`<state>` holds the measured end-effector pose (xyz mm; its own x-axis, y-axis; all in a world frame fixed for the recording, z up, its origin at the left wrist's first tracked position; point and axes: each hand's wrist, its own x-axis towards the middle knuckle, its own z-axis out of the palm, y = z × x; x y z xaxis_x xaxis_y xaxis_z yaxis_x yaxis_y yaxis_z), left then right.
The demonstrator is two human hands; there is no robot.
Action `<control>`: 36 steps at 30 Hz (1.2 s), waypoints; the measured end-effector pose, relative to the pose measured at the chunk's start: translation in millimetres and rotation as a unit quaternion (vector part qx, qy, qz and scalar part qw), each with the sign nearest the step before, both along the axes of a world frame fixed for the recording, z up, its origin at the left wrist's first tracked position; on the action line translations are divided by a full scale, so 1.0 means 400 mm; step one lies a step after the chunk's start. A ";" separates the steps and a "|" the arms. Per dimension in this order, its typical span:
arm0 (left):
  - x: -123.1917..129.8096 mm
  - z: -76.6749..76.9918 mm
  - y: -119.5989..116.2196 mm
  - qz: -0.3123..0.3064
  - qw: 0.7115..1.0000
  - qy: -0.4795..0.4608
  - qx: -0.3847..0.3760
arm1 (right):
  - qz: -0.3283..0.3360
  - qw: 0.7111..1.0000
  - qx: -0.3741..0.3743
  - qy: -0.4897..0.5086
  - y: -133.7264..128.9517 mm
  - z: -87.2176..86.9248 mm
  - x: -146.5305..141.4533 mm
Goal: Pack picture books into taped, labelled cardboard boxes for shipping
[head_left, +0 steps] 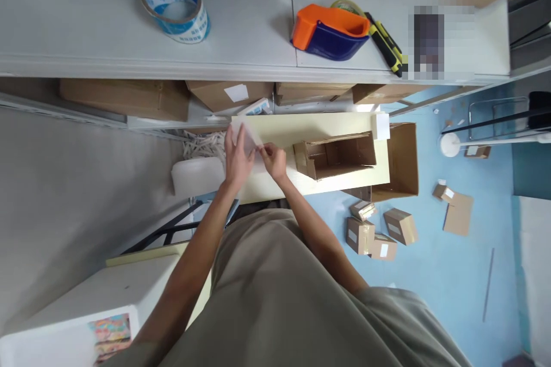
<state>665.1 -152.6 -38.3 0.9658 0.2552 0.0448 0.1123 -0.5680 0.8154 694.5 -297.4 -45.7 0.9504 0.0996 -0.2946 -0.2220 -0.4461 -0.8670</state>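
A thin pale sheet (247, 133) lies over the left end of the cream tabletop (275, 183). My left hand (237, 160) rests on it with its fingers apart. The thumb and fingers of my right hand (273, 160) are pinched together at the sheet's right edge. To the right of my hands, an open cardboard box (305, 161) stands on the tabletop. A small white block (380, 126) is at the table's far right corner.
The shelf (241, 28) ahead holds blue-and-white tape (189, 26), an orange-and-blue dispenser (340, 43) and a yellow-black cutter (384, 46). A large open carton (404, 160) stands beyond the table's right end. Several small boxes (399, 225) lie on the blue floor.
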 end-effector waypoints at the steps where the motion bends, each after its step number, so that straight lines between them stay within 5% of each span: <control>1: -0.012 0.064 -0.001 -0.055 0.997 -0.044 0.037 | 0.006 1.000 0.019 -0.016 -0.024 0.046 -0.018; 4: -0.029 0.222 -0.007 -0.232 0.966 -0.091 0.072 | 0.035 0.995 0.065 -0.060 -0.119 0.185 -0.059; 7: -0.019 0.308 -0.030 -0.319 0.942 -0.081 0.072 | 0.082 0.991 0.070 -0.075 -0.235 0.302 -0.079; 13: -0.022 0.356 -0.171 -0.383 0.919 -0.047 0.079 | 0.149 0.984 0.041 -0.085 -0.459 0.424 -0.096; 21: -0.037 0.418 -0.445 -0.313 0.946 -0.083 0.035 | 0.211 0.966 0.064 -0.134 -0.739 0.502 0.005; 27: 0.043 0.395 -0.602 -0.204 0.975 -0.081 0.036 | 0.327 0.914 -0.083 -0.227 -0.864 0.477 0.135; 31: 0.077 0.338 -0.635 -0.167 0.985 -0.041 0.029 | 0.371 0.880 -0.171 -0.244 -0.867 0.389 0.201; 36: 0.094 0.217 -0.623 -0.176 0.983 0.034 0.043 | 0.447 0.828 -0.261 -0.218 -0.811 0.263 0.244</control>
<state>702.8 -401.7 48.7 0.9951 -0.0973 -0.0166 -0.0508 -0.6483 0.7597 792.0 -621.8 59.4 0.5935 0.7870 -0.1682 0.6815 -0.6027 -0.4151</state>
